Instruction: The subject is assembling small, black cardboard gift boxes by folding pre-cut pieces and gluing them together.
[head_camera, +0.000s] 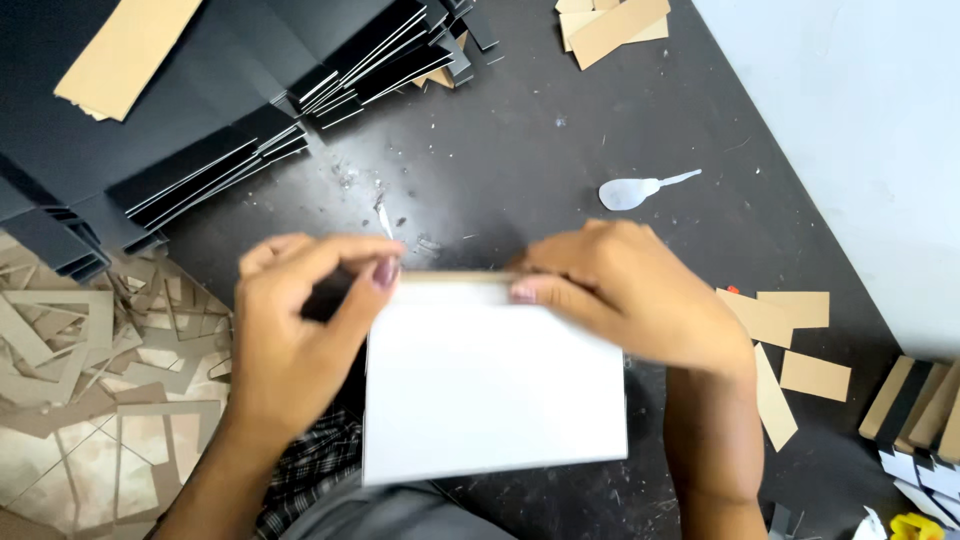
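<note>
- Hands of the person come in from the near edge, one on each side, and both meet at the far edge of a white board (495, 385).
- Left hand (295, 325) is curled; its grip is narrow, the thumb tip pressing on the far left corner of the white board while the other fingers bend over behind the edge.
- Right hand (630, 295) lies palm down over the far right corner; its grip holds the board, a fingertip on the white face and the rest wrapped over the edge.
- White board is a flat rectangle in the near middle of the dark desk (520, 150). Its long axis runs left to right, the white face looks up, and a thin brown strip shows along the far edge.
- Black folded sheets (230, 110) lie fanned in stacks at the far left, with a tan cardboard strip (128, 50) on top.
- Tan cardboard pieces (790, 345) lie at the right of the right wrist, and more at the far edge.
- Small clear plastic spoon (640, 188) lies on the desk beyond the right hand.
- Brown cardboard offcuts (90, 360) with cut-out frames cover the floor at the left.
</note>
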